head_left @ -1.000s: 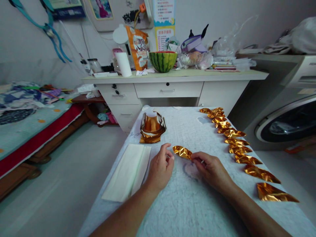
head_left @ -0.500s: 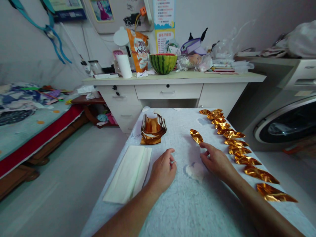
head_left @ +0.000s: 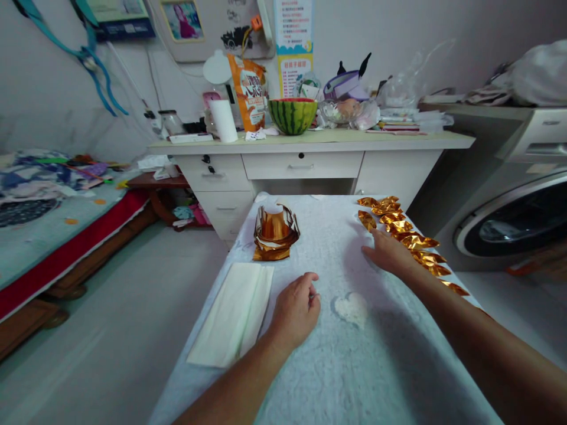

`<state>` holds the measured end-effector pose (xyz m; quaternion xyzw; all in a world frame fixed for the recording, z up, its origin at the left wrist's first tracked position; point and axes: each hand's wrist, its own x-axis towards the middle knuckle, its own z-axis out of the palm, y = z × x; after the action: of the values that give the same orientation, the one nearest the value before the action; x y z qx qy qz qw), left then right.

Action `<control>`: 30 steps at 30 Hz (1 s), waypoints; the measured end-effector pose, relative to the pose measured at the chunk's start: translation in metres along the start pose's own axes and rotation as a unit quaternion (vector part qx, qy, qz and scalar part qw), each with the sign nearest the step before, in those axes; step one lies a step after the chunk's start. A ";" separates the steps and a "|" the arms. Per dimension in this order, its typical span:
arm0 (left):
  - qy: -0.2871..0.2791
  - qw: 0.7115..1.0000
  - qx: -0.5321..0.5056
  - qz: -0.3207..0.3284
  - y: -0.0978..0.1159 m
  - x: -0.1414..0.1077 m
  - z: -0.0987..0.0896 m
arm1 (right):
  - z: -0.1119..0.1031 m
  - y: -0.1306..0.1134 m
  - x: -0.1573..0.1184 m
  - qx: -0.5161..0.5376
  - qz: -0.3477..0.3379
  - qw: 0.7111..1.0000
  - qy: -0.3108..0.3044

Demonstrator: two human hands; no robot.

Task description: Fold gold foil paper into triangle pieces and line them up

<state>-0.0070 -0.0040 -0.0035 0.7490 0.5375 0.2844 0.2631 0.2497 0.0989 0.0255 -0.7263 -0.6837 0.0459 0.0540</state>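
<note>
Since the earlier frame, the gold foil piece [head_left: 367, 221] has been moved farther toward the table's [head_left: 310, 378] far right corner, pinched at the right hand's [head_left: 392, 254] fingertips, near the foil row [head_left: 416, 241]. Placing seems underway; gentle release is called for. The left hand [head_left: 295, 310] is loosely curled, unladen.

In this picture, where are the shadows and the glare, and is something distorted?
Head view: a soft shadow lies on the cloth beside the right forearm; head view: small bright glints on the foil pieces; head view: the washer looks stretched at the right edge.
</note>
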 end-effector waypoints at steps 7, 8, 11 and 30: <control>-0.005 1.000 0.002 0.005 0.001 0.000 -0.003 | 0.003 0.005 0.027 -0.007 0.026 1.000 -0.003; -0.006 1.000 0.003 0.005 0.001 0.001 -0.003 | 0.004 0.006 0.029 -0.006 0.031 1.000 -0.002; -0.008 1.000 0.005 0.002 0.002 0.001 -0.004 | 0.005 0.007 0.032 -0.005 0.045 0.999 0.004; -0.016 1.000 0.005 0.006 0.002 0.002 -0.004 | 0.008 0.003 0.022 -0.010 0.097 0.995 0.031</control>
<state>-0.0082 -0.0027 0.0009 0.7578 0.5303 0.2710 0.2665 0.2525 0.1209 0.0171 -0.7910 -0.6082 0.0210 0.0631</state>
